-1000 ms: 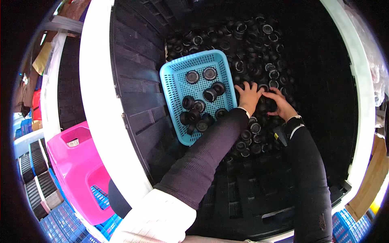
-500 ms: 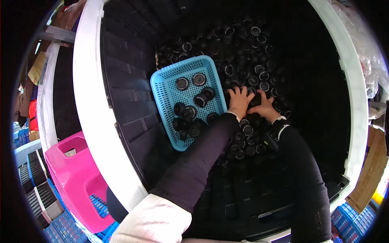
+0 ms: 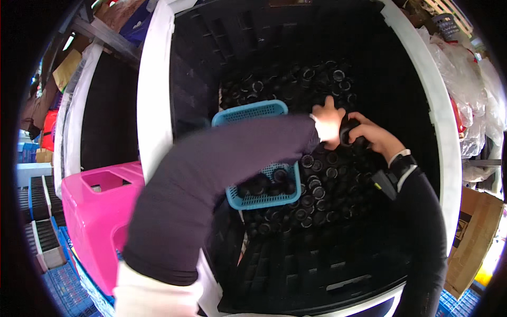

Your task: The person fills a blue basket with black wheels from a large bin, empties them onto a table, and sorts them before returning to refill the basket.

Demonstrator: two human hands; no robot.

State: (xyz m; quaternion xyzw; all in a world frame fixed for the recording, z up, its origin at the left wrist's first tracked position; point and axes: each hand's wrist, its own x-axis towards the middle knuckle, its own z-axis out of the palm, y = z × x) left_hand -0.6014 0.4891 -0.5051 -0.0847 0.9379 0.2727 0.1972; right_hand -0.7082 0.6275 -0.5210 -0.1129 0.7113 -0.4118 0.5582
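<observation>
Head view, setting: a large black bin (image 3: 296,274) with a white rim (image 3: 153,105) fills the middle of the picture; its floor is heaped with small round black caps (image 3: 317,179).
Head view, left hand: the left hand (image 3: 328,122) reaches across from the lower left, down onto the caps at the right of the basket. Its fingers are curled down, and it lies against the dark piece held by the other hand; whether it grips anything I cannot tell.
Head view, left sleeve: a long dark sleeve (image 3: 211,179) with a white cuff at its lower end crosses the bin and hides the middle of the basket.
Head view, right hand: the right hand (image 3: 369,138) comes in from the right, closed around a black cap (image 3: 347,130) just beside the left hand.
Head view, right wrist: a dark sleeve with a white band at the wrist (image 3: 397,162).
Head view, basket: a light blue mesh basket (image 3: 252,112) lies inside the bin on the heap, near its left wall; its far rim and its near end show on either side of the sleeve, and the near end holds several caps.
Head view, surroundings: a bright pink plastic container (image 3: 100,211) stands outside the bin at the left, a cardboard box (image 3: 475,232) at the right, clear plastic bags (image 3: 475,90) at the upper right.
</observation>
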